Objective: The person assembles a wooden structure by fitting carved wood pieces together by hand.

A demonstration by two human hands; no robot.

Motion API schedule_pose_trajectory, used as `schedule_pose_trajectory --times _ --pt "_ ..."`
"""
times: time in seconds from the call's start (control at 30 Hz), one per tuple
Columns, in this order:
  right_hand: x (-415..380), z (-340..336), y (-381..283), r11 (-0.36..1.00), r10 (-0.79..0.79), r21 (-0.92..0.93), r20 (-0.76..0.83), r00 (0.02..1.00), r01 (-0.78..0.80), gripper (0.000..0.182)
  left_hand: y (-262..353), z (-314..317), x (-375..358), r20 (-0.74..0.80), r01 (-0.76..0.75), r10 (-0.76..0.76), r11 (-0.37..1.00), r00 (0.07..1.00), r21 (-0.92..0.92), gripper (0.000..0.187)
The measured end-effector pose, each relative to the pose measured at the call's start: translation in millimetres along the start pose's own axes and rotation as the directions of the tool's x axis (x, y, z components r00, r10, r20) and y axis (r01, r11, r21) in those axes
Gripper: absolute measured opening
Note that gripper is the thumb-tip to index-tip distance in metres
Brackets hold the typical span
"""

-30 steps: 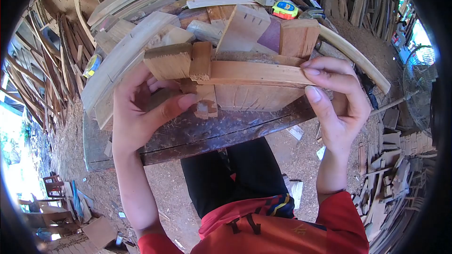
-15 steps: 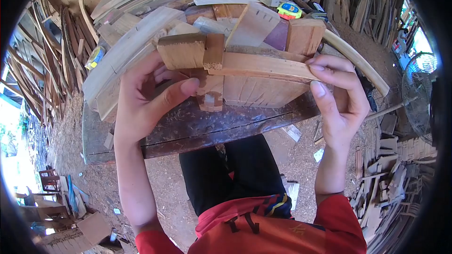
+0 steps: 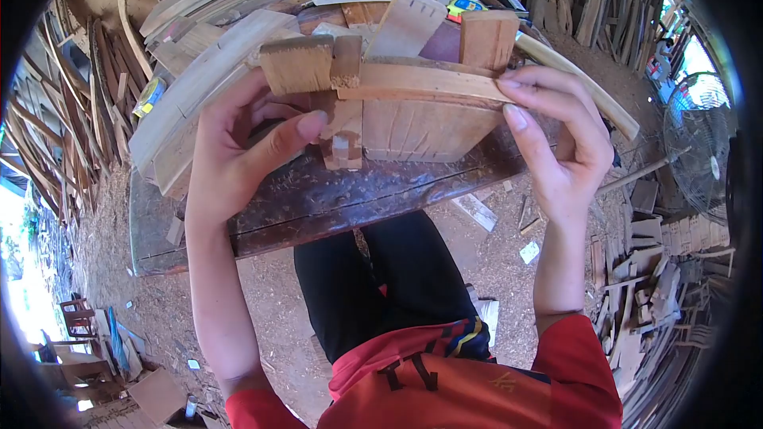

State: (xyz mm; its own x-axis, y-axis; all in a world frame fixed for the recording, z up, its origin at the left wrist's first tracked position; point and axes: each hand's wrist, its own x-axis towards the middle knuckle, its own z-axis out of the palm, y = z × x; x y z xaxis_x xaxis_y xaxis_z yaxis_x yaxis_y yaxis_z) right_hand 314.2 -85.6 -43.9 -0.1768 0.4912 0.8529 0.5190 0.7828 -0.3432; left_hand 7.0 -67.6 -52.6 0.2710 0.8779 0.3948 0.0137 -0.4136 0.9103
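Note:
My right hand (image 3: 561,137) pinches the right end of a slim, slightly curved wooden strip (image 3: 421,82) between thumb and fingers. The strip's left end meets a short upright wooden block (image 3: 346,62), with a thicker dark-edged block (image 3: 297,63) beside it. My left hand (image 3: 232,152) is closed around the left side of these joined pieces, its thumb in front and its fingers partly hidden behind. Just below the strip is a wide wooden board (image 3: 421,131) with pencil lines. A notched wooden piece (image 3: 343,143) stands at that board's left.
The dark worktable (image 3: 342,199) carries several wood pieces, including a long pale beam (image 3: 211,91) at left. Yellow tape measures lie at the back (image 3: 463,7) and left (image 3: 149,98). A caged fan (image 3: 699,139) stands at right. Scrap wood (image 3: 656,302) is piled on the floor.
The whole view has shifted, so the table and pieces sit slightly higher and further left in it. Both hands keep their hold on the joined wood.

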Motion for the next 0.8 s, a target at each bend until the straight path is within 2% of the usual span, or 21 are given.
schedule_pose_trajectory --times 0.23,0.4,0.47,0.67,0.8 --pt "4 -5 -13 0.999 0.005 -0.053 0.052 0.999 -0.002 0.017 -1 1 -3 -0.016 -0.030 0.031 0.998 0.999 0.063 0.037" --pt "6 -10 -21 0.942 -0.132 -0.295 0.115 0.985 0.161 0.016 -5 1 -4 0.018 -0.073 0.073 0.997 0.997 0.006 0.041" --pt "8 -11 -29 0.920 -0.139 -0.348 0.143 0.980 0.181 0.016 -7 1 -5 0.029 -0.089 0.088 0.996 0.996 0.003 0.047" --pt "9 -9 -46 0.869 -0.118 -0.457 0.180 0.977 0.189 0.017 -8 0 -7 0.033 -0.140 0.140 0.990 0.990 0.013 0.046" --pt "9 -7 -50 0.856 -0.083 -0.489 0.189 0.979 0.167 0.018 -5 -2 -12 0.068 -0.112 0.106 0.990 0.992 0.089 0.045"
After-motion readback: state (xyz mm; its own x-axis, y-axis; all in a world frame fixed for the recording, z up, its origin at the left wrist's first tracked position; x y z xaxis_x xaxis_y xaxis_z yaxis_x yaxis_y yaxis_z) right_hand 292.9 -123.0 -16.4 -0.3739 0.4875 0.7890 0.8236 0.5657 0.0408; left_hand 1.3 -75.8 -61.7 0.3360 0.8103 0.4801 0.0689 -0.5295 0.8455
